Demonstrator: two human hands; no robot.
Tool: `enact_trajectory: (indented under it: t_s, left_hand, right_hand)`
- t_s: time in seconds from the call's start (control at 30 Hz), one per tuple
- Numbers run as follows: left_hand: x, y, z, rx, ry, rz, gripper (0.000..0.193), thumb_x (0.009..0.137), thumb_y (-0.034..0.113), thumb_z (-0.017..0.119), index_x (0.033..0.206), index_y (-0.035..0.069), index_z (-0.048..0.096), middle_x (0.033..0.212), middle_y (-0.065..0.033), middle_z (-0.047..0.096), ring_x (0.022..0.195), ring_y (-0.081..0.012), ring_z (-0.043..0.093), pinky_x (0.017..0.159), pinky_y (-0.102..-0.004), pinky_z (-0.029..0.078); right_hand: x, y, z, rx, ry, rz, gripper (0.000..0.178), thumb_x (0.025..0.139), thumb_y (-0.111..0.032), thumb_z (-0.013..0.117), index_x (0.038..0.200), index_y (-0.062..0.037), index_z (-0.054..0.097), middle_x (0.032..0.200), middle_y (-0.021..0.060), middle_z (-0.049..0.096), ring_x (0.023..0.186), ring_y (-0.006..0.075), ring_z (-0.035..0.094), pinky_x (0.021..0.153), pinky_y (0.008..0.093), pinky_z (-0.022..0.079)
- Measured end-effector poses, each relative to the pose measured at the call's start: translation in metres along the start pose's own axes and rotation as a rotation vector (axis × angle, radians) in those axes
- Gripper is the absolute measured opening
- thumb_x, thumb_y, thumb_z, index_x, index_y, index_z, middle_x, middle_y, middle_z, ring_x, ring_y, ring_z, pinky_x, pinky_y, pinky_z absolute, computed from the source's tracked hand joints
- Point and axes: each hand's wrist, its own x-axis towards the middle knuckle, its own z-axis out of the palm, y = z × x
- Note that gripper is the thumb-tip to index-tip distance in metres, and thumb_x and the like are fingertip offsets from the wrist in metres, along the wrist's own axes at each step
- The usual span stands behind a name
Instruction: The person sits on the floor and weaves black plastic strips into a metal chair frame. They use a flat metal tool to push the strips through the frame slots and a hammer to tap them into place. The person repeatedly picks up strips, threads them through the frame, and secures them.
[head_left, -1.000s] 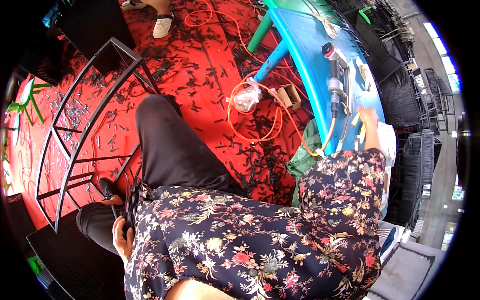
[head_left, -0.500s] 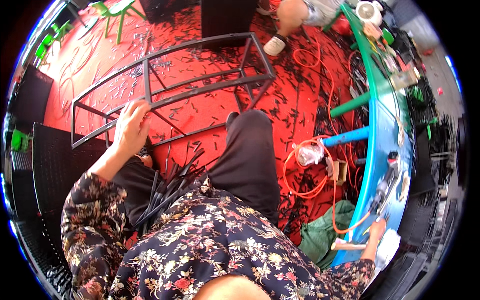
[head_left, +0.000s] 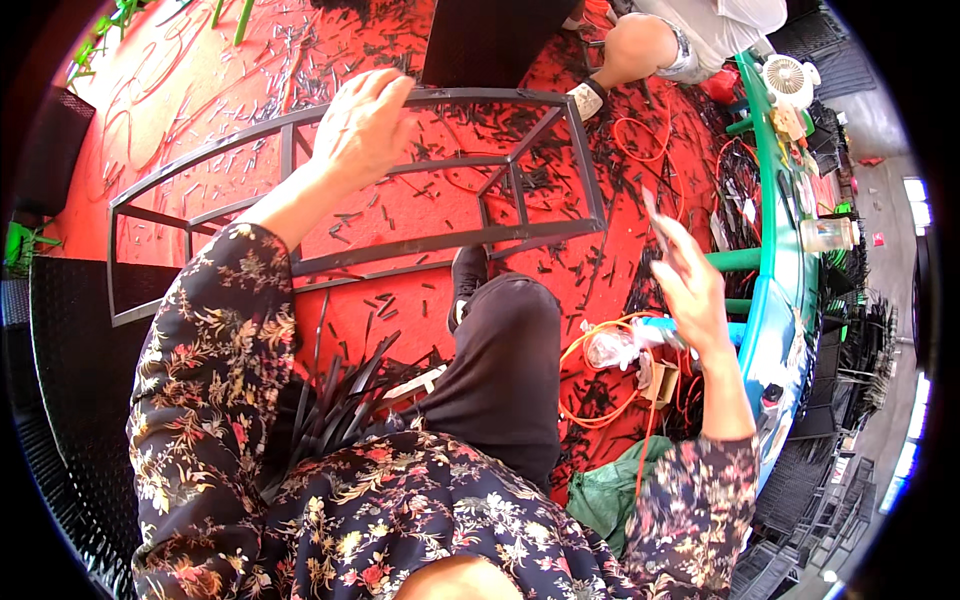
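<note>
A black metal bar frame [head_left: 430, 243] stands in front of my legs on the red floor. My left hand [head_left: 365, 135] is over its far top rail, fingers stretched out with nothing seen in them; whether it touches the rail I cannot tell. To the right, my right hand [head_left: 692, 295] is raised, its fingers closed on a thin flat greyish piece [head_left: 655, 218] that sticks up from them. Its kind is too blurred to make out. A bundle of flat black strips [head_left: 340, 405] lies across my lap by my left thigh.
A green and blue bench [head_left: 768, 270] runs along the right, with a fan [head_left: 788, 80] and a jar [head_left: 828, 235] on it. An orange hose [head_left: 600, 420] coils beside a small cardboard box [head_left: 660, 384]. Black scraps litter the floor. Another person's leg [head_left: 640, 50] is beyond the frame.
My left hand has moved from the frame's near rail toward the far rail. My right hand has come up from the bench with the thin flat piece. The view has shifted too.
</note>
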Motion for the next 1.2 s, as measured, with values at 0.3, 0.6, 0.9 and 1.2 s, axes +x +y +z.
enact_trajectory:
  t_s: [0.3, 0.6, 0.9, 1.2]
  left_hand:
    - [0.008, 0.017, 0.001, 0.048, -0.327, -0.197, 0.035, 0.086, 0.04, 0.054, 0.081, 0.005, 0.055, 0.069, -0.013, 0.06, 0.068, -0.0315, 0.061, 0.059, -0.0418, 0.046]
    - [-0.03, 0.075, -0.018, 0.094, -0.302, -0.177, 0.033, 0.085, 0.039, 0.055, 0.079, 0.007, 0.053, 0.072, -0.0104, 0.058, 0.067, -0.0317, 0.059, 0.058, -0.0419, 0.045]
    - [-0.046, 0.092, -0.008, 0.077, -0.222, -0.159, 0.035, 0.084, 0.04, 0.056, 0.078, 0.006, 0.054, 0.071, -0.0107, 0.057, 0.067, -0.0309, 0.059, 0.058, -0.0415, 0.046]
    - [-0.045, 0.084, -0.002, 0.052, -0.211, -0.175, 0.036, 0.084, 0.041, 0.055, 0.076, 0.006, 0.052, 0.068, -0.0115, 0.056, 0.066, -0.0331, 0.057, 0.058, -0.0431, 0.044]
  right_hand:
    - [0.098, -0.034, 0.029, -0.407, -0.188, -0.243, 0.034, 0.087, -0.013, 0.05, 0.121, -0.0112, 0.05, 0.092, 0.0217, 0.06, 0.086, 0.0406, 0.057, 0.071, 0.0441, 0.047]
    - [0.06, -0.024, 0.032, -0.387, -0.232, -0.208, 0.039, 0.087, -0.011, 0.05, 0.125, -0.0124, 0.05, 0.109, 0.0206, 0.057, 0.097, 0.039, 0.055, 0.08, 0.0416, 0.047]
    - [0.021, -0.031, 0.042, -0.241, -0.245, 0.045, 0.039, 0.086, -0.007, 0.054, 0.124, -0.0003, 0.049, 0.112, 0.0157, 0.061, 0.105, 0.0216, 0.059, 0.09, 0.03, 0.044]
    - [0.008, -0.015, 0.077, 0.505, -0.073, 0.376, 0.021, 0.088, -0.013, 0.055, 0.104, 0.0, 0.058, 0.072, 0.0004, 0.055, 0.059, 0.0066, 0.053, 0.051, 0.0202, 0.043]
